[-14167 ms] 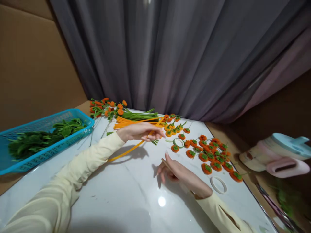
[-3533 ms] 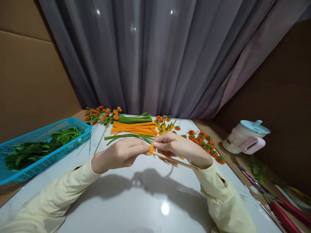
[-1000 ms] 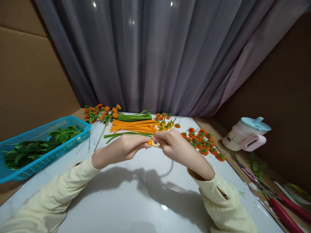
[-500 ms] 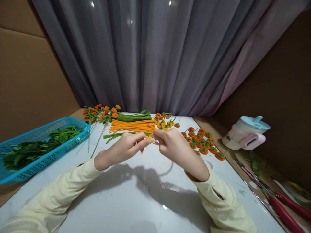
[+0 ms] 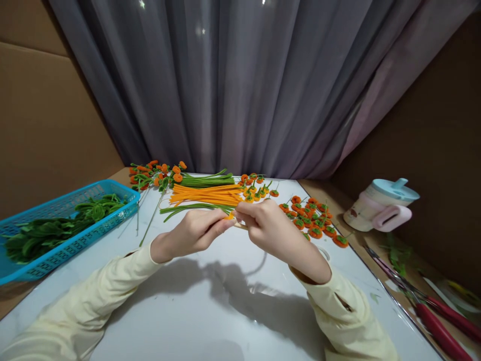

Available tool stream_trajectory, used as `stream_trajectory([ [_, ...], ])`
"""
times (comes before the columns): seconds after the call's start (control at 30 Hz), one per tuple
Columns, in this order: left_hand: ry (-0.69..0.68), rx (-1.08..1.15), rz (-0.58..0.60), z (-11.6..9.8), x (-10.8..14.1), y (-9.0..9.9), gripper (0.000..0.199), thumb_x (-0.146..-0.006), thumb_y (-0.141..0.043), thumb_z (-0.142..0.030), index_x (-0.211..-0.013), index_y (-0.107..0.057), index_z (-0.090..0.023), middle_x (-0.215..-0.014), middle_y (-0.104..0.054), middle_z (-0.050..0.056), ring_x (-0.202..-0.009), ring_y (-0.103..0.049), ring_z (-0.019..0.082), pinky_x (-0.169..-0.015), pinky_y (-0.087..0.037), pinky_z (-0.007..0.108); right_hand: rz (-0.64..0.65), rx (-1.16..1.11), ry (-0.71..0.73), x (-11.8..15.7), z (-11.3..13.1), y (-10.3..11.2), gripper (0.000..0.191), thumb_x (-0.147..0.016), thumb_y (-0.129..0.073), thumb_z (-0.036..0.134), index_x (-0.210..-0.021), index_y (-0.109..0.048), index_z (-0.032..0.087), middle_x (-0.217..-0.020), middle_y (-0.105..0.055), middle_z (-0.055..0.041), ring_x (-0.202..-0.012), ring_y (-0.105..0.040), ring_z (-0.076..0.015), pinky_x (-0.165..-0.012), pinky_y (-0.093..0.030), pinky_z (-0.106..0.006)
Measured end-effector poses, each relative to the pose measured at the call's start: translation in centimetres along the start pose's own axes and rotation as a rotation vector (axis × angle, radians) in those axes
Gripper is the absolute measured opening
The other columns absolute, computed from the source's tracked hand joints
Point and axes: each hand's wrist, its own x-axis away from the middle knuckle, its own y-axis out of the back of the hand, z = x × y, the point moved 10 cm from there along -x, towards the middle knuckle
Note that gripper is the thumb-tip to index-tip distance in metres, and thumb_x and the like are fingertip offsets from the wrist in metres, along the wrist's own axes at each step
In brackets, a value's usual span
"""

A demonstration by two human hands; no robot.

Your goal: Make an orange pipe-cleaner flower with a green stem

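Above the middle of the white table my left hand (image 5: 195, 229) and my right hand (image 5: 268, 225) meet at the fingertips, both closed. Pinched in my left fingers is a small yellow-orange pipe cleaner piece (image 5: 229, 216), mostly covered by the fingers. A thin pale stick (image 5: 241, 226) runs from that piece into my right hand, which grips it. Just beyond the hands lie a bundle of orange pipe cleaners (image 5: 206, 194) and green pipe cleaners (image 5: 191, 207). Small yellow flower heads with green stems (image 5: 256, 194) sit behind my right hand.
Orange and green flower heads (image 5: 313, 220) spread at the right. Stemmed orange flowers (image 5: 158, 175) lie at the back left. A blue basket (image 5: 75, 240) holds green leaves. On the right stand a lidded cup (image 5: 366, 208) and red-handled pliers (image 5: 439, 326). A grey curtain (image 5: 225, 90) hangs behind.
My left fingers have closed in over the yellow-orange piece, covering more of it. Both hands have shifted slightly, and the pale stick sits a little lower.
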Motion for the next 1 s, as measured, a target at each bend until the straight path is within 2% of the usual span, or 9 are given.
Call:
stream_trajectory([
  [0.1,-0.01,0.005,0.001,0.0,0.0,0.1,0.022,-0.094,-0.039,-0.021,-0.077,-0.052,-0.015,-0.057,-0.052,-0.002,-0.048,-0.044,0.007,-0.049,-0.035,0.019,-0.008,-0.013,0.02,-0.1,0.1,0.0,0.02,-0.062,-0.038,0.003,-0.057,-0.025,0.017,-0.049,-0.024,0.0046,-0.048,-0.022,-0.008,-0.05,-0.015,-0.025],
  [0.17,0.023,0.046,0.022,0.4,0.0,-0.1,0.026,-0.094,-0.038,-0.022,-0.072,-0.051,-0.016,-0.054,-0.05,-0.004,-0.046,-0.043,0.006,-0.048,-0.034,0.018,-0.02,-0.01,0.022,-0.2,0.1,0.1,0.02,-0.062,-0.038,0.003,-0.057,-0.025,0.017,-0.049,-0.023,0.0047,-0.048,-0.021,-0.0079,-0.05,-0.015,-0.025],
  [0.27,0.129,0.149,0.086,1.4,0.0,-0.9,0.035,-0.096,-0.033,-0.025,-0.064,-0.045,-0.016,-0.052,-0.046,-0.004,-0.045,-0.041,0.005,-0.048,-0.034,0.017,-0.044,0.013,0.008,-0.3,-0.2,0.3,0.02,-0.064,-0.039,0.004,-0.056,-0.027,0.017,-0.049,-0.022,0.0049,-0.047,-0.02,-0.0078,-0.05,-0.015,-0.025],
  [0.37,0.262,0.238,0.118,2.5,0.3,-1.5,0.038,-0.097,-0.026,-0.027,-0.064,-0.042,-0.017,-0.056,-0.048,-0.003,-0.048,-0.044,0.006,-0.049,-0.036,0.017,-0.075,0.033,-0.019,-0.3,-0.4,0.5,0.019,-0.067,-0.04,0.006,-0.057,-0.028,0.017,-0.049,-0.024,0.0049,-0.048,-0.019,-0.0079,-0.05,-0.015,-0.025],
  [0.47,0.307,0.243,0.125,2.7,0.4,-1.7,0.035,-0.096,-0.027,-0.027,-0.066,-0.041,-0.017,-0.057,-0.047,-0.003,-0.048,-0.043,0.006,-0.049,-0.036,0.017,-0.085,0.05,-0.032,-0.2,-0.4,0.8,0.02,-0.067,-0.04,0.006,-0.057,-0.027,0.018,-0.05,-0.023,0.0048,-0.049,-0.019,-0.008,-0.05,-0.015,-0.025],
  [0.63,0.173,0.135,0.115,1.5,0.2,-1.2,0.032,-0.096,-0.029,-0.023,-0.068,-0.043,-0.017,-0.055,-0.045,-0.004,-0.047,-0.041,0.007,-0.049,-0.036,0.017,0.039,0.049,-0.048,0.0,-0.4,0.6,0.023,-0.065,-0.041,0.002,-0.056,-0.027,0.017,-0.048,-0.025,0.0048,-0.047,-0.022,-0.0074,-0.049,-0.016,-0.024],
  [0.83,-0.046,0.05,0.05,-0.4,0.0,0.1,0.018,-0.094,-0.036,-0.018,-0.087,-0.052,-0.014,-0.055,-0.054,-0.003,-0.048,-0.049,0.007,-0.051,-0.04,0.016,0.22,-0.071,0.006,0.5,0.1,-0.2,0.022,-0.079,-0.042,0.008,-0.058,-0.042,0.016,-0.048,-0.047,0.0032,-0.047,-0.038,-0.0066,-0.049,-0.022,-0.021],
  [1.0,-0.151,0.025,0.041,-1.3,0.3,0.5,0.014,-0.089,-0.039,-0.01,-0.094,-0.051,-0.015,-0.061,-0.062,-0.001,-0.052,-0.055,0.008,-0.056,-0.045,0.017,0.336,-0.252,0.036,0.8,0.4,-1.0,0.025,-0.087,-0.041,0.015,-0.063,-0.049,0.015,-0.049,-0.056,0.0016,-0.046,-0.048,-0.0063,-0.05,-0.032,-0.017],
])
